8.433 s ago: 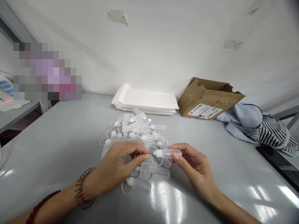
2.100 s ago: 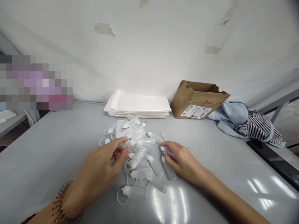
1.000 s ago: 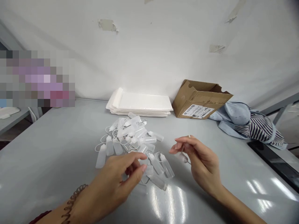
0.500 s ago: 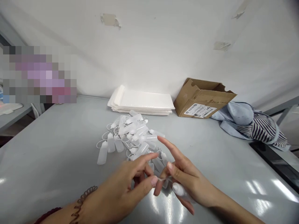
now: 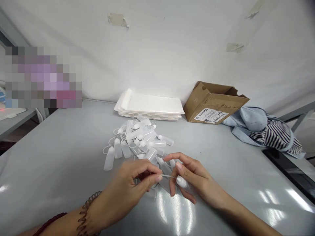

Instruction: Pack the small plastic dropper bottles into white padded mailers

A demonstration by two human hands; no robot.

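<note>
My right hand [image 5: 193, 177] holds a small translucent squeeze bottle [image 5: 182, 182] with a white cap, its body mostly hidden by the palm. From the cap side a thin white strap [image 5: 168, 176] runs left, stretched straight, and my left hand [image 5: 134, 186] pinches its end between thumb and forefinger. The right forefinger reaches out over a heap of similar squeeze bottles [image 5: 144, 134], which lie jumbled on the grey table [image 5: 61, 170]. Many of them have white caps and looped straps. Part of the heap is covered by both hands.
Behind the heap lies a stack of white envelopes [image 5: 152, 105] against the wall. An open cardboard box [image 5: 211, 105] with a label leans to its right. Farther right are a blue and striped cloth [image 5: 268, 131] and a black phone-like slab [image 5: 290, 173]. A blurred patch covers the far left.
My left thumb and forefinger have closed on the strap, which was slack and now is taut. My right hand has turned and lifted slightly, its forefinger bending in.
</note>
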